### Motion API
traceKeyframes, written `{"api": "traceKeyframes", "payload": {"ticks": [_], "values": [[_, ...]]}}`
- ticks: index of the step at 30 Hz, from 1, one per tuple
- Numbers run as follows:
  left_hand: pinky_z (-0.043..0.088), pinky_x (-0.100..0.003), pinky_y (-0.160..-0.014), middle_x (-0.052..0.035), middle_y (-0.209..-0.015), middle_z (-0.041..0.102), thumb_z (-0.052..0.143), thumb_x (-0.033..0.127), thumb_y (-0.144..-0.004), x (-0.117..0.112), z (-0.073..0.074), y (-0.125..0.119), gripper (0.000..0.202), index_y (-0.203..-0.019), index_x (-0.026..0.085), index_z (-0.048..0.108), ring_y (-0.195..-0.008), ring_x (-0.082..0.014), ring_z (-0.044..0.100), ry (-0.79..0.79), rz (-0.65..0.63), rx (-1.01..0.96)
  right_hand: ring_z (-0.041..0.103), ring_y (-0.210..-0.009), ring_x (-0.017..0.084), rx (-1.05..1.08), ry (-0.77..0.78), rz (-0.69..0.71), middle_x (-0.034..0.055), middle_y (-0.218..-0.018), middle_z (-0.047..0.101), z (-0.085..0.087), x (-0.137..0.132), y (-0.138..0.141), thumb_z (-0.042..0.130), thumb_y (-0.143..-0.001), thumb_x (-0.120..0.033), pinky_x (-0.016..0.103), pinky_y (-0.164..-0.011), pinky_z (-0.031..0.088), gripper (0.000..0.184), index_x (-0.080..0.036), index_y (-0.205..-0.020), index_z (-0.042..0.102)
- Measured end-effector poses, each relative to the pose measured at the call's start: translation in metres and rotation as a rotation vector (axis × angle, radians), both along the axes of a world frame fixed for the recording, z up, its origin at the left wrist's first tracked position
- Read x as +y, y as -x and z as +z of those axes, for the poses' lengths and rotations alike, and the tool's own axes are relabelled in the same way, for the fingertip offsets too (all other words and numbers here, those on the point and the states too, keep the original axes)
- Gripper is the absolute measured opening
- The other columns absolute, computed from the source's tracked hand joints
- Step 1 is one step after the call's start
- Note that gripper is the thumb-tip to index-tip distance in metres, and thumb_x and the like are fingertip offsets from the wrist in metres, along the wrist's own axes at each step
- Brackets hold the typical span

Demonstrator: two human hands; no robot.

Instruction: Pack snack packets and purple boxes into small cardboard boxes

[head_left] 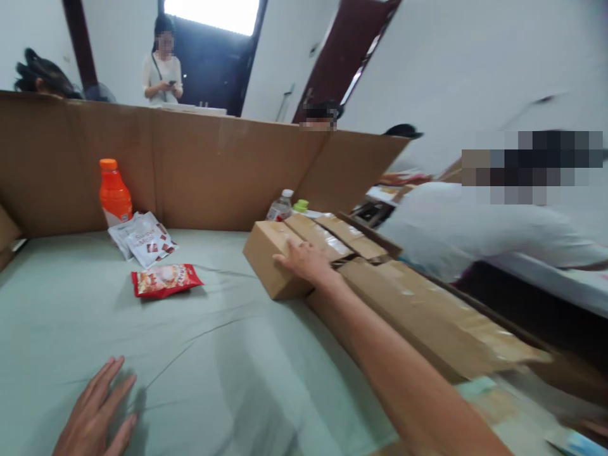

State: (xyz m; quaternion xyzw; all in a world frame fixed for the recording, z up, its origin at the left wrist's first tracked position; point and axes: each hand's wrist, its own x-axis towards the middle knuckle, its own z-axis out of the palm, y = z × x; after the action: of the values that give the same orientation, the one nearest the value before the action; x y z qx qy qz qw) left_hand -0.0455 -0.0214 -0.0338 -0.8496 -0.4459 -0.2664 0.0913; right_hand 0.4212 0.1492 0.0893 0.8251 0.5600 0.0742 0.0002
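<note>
My right hand [308, 261] reaches across to a small brown cardboard box [270, 244], its fingers over the top and near edge. This box stands at the left end of a group of taped cardboard boxes [418, 316] on the right side of the table. At the lower left, my left hand [97, 408] hovers over or rests on the pale green cloth [204, 354], fingers spread and holding nothing. Farther on lie a red snack packet [166, 280] and white sachets [147, 239], beside an orange bottle [114, 193] standing upright.
A tall cardboard panel [204, 164] runs along the table's far edge. A clear bottle [281, 206] and a green cap [301, 206] show behind the boxes. A person in a white top [437, 221] leans in close on the right; another person [163, 69] stands at the back.
</note>
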Motion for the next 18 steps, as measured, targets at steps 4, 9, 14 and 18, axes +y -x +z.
{"api": "traceKeyframes", "payload": {"ticks": [4,9,14,18], "values": [[0.061,-0.049,-0.097,-0.0137,-0.146,0.06,0.056,0.039,-0.097,0.0,0.033,0.033,0.034,-0.126,0.026,0.069,-0.127,-0.0334,0.064,0.083,0.198,-0.069,0.044,-0.136,0.055,-0.066,-0.309,0.184,0.0433,-0.141,0.048,-0.005,-0.023,0.015,0.043,-0.102,-0.05,0.06,-0.098,0.038,0.067,0.004,-0.141,0.049],[0.057,-0.052,-0.1,-0.0184,-0.152,0.05,0.053,0.043,-0.099,0.015,0.071,0.091,0.043,-0.133,0.019,0.062,-0.137,-0.0353,0.054,0.117,0.575,-0.234,0.055,-0.13,0.047,0.139,-0.475,0.763,0.0266,-0.141,0.058,-0.079,-0.036,0.069,0.046,-0.098,-0.044,0.063,-0.097,0.048,0.042,-0.019,-0.127,0.064],[0.04,-0.062,-0.116,-0.0261,-0.153,0.044,0.057,0.041,-0.093,0.049,0.086,0.152,0.055,-0.139,0.011,0.055,-0.145,-0.0423,0.043,-0.006,0.796,-0.281,0.056,-0.131,0.041,0.3,-0.352,0.946,0.0223,-0.151,0.05,-0.155,-0.003,0.153,0.056,-0.089,-0.055,0.057,-0.097,0.053,0.073,-0.021,-0.152,0.042],[0.034,-0.06,-0.121,-0.0263,-0.154,0.042,0.065,0.035,-0.084,0.098,0.104,0.196,0.064,-0.141,0.01,0.052,-0.148,-0.0435,0.038,-0.108,0.895,-0.321,0.058,-0.129,0.039,0.301,-0.314,0.879,0.0207,-0.149,0.053,-0.182,0.025,0.193,0.057,-0.091,-0.053,0.054,-0.092,0.055,0.065,-0.022,-0.148,0.048]]}}
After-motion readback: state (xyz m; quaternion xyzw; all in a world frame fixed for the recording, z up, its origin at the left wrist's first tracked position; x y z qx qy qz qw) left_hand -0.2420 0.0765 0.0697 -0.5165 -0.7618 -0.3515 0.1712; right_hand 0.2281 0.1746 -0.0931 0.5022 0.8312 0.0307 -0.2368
